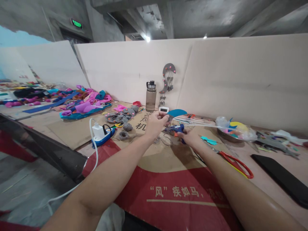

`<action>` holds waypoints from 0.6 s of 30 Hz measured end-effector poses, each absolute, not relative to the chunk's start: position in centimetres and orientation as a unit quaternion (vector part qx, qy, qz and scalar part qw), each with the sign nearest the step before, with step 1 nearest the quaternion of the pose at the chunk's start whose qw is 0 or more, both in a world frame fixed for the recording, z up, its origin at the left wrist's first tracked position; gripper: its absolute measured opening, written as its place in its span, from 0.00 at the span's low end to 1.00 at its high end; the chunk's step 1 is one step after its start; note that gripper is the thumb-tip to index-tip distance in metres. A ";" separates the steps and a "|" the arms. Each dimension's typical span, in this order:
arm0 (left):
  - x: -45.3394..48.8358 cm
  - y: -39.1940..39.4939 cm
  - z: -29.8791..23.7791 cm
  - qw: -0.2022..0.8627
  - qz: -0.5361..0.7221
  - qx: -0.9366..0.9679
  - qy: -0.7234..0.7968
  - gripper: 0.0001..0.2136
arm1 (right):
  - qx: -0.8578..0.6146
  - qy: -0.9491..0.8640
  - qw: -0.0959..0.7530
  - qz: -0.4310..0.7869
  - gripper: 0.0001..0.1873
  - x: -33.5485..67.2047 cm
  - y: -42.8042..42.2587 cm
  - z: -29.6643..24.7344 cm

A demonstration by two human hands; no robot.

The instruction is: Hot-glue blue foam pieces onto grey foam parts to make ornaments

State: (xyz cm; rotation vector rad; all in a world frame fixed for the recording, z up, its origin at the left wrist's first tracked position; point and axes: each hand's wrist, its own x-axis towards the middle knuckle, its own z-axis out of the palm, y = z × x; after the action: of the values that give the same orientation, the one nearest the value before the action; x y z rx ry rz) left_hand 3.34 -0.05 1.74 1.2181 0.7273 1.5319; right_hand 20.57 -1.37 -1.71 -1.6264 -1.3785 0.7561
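My left hand [157,122] is raised over the cardboard, fingers pinched on a small grey felt piece [169,118], its shape mostly hidden by the fingertips. Just below and to the right, my right hand [190,138] is wrapped round a blue hot glue gun [177,128], its nozzle pointing left beneath the felt. Grey yarn [168,140] lies in loops under the gun. Behind the hands is a blue curved felt piece [177,112]. Red-handled scissors [234,162] rest beside my right forearm.
A water bottle [150,98] stands at the back, near hanging grey moon-shaped felt decorations [169,69]. Grey felt pieces [117,116] and a power strip [104,137] with a white cable are left. A metal bowl [231,137] and a black phone [279,178] are right.
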 end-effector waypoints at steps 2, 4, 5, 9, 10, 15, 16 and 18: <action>3.5 -0.2 1.4 0.474 0.624 0.542 0.303 0.05 | -0.652 -0.574 0.447 0.213 0.09 20.4 -1.8 -1.5; 3.6 -0.3 1.2 0.425 0.622 0.579 0.312 0.05 | -0.603 -0.586 0.509 0.185 0.09 19.4 -2.6 -1.1; 3.5 -0.4 1.1 0.393 0.624 0.597 0.317 0.04 | -0.559 -0.588 0.547 0.204 0.10 18.7 -3.0 -0.8; 3.4 -0.6 1.1 0.267 0.622 0.660 0.325 0.03 | -0.385 -0.511 0.637 0.430 0.23 15.9 -4.5 0.3; 3.4 -0.7 1.1 0.252 0.620 0.667 0.328 0.03 | -0.366 -0.482 0.638 0.476 0.26 15.4 -4.8 0.6; 3.6 -0.9 1.2 0.307 0.621 0.642 0.329 0.03 | -0.366 -0.443 0.619 0.536 0.28 15.3 -5.8 1.7; 3.6 -0.8 1.3 0.343 0.622 0.627 0.321 0.03 | -0.377 -0.458 0.616 0.518 0.26 15.4 -5.8 1.7; 3.8 -0.7 1.3 0.426 0.620 0.589 0.297 0.04 | -0.405 -0.492 0.615 0.464 0.21 15.8 -5.7 1.6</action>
State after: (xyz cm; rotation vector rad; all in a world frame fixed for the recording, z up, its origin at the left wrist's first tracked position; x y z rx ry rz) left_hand 3.78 -0.71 1.31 1.4716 0.7432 1.5492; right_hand 15.82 -5.69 1.57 -0.9330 -1.1342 1.0681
